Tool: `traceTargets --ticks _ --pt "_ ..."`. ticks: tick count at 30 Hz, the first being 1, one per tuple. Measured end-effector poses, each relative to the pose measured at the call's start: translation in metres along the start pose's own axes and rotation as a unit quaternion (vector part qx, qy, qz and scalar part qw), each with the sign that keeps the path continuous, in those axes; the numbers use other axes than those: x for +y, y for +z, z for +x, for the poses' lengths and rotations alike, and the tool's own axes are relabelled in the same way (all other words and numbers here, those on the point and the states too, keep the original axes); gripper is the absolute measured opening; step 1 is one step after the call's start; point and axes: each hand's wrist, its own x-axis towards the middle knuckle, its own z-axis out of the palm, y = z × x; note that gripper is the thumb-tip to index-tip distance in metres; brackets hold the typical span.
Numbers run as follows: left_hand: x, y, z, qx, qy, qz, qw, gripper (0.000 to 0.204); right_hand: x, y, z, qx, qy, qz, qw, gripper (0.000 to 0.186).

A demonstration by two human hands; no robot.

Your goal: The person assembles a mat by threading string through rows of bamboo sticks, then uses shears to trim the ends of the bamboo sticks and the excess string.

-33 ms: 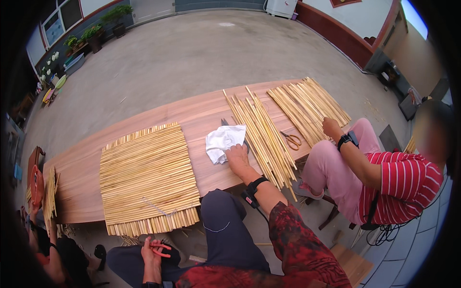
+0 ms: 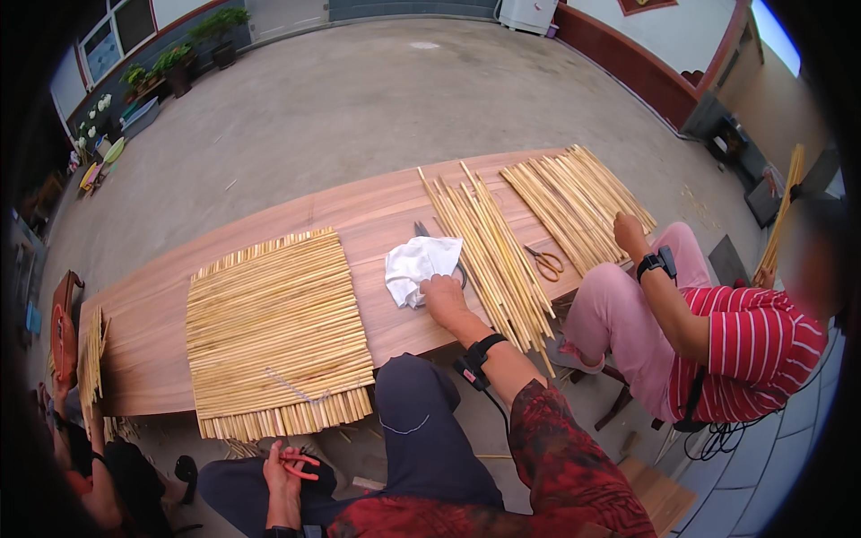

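My left hand (image 2: 283, 480) rests low near my thigh, fingers curled around red-handled pliers (image 2: 302, 465); the handles stick out to the right. On the table, my right hand (image 2: 444, 301) has its fingers closed on the lower edge of a crumpled white cloth (image 2: 414, 266). Dark-bladed scissors (image 2: 421, 229) lie partly under that cloth. To the left of it is a mat of yellow stalks (image 2: 278, 314), laid side by side, with a thin wire (image 2: 294, 386) near its front edge. Loose stalks (image 2: 491, 255) lie just right of my right hand.
A co-worker in a striped shirt (image 2: 753, 350) sits at the right by another stalk mat (image 2: 578, 206), with upright stalks (image 2: 782, 215) behind. Yellow-handled scissors (image 2: 545, 263) lie between. Another person's arm (image 2: 100, 475) and a stalk bundle (image 2: 93, 359) are at the left table end (image 2: 143, 350).
The co-worker's hand at the right has moved slightly right, and a bundle of stalks now stands up beside them. The white cloth has shifted a little right. My hands stay nearly still.
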Motion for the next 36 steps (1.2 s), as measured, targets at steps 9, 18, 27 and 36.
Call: traceTargets --ticks 9,18,27,36 --pt "0.001 0.001 -0.001 -0.015 0.022 -0.037 0.999 0.021 0.020 -0.037 -0.013 0.136 0.234 0.684 0.677 0.012" --pt "0.007 -0.005 -0.013 -0.029 0.051 -0.031 0.998 0.020 0.023 -0.118 0.001 0.142 0.053 0.852 0.502 0.017" --pt "0.008 -0.017 0.004 0.002 0.036 -0.044 0.998 0.016 0.034 -0.044 0.003 0.193 0.300 0.758 0.546 0.021" --pt "0.012 0.007 -0.005 -0.044 0.032 -0.028 0.998 0.016 0.054 0.010 -0.042 0.013 0.240 0.406 0.882 0.033"
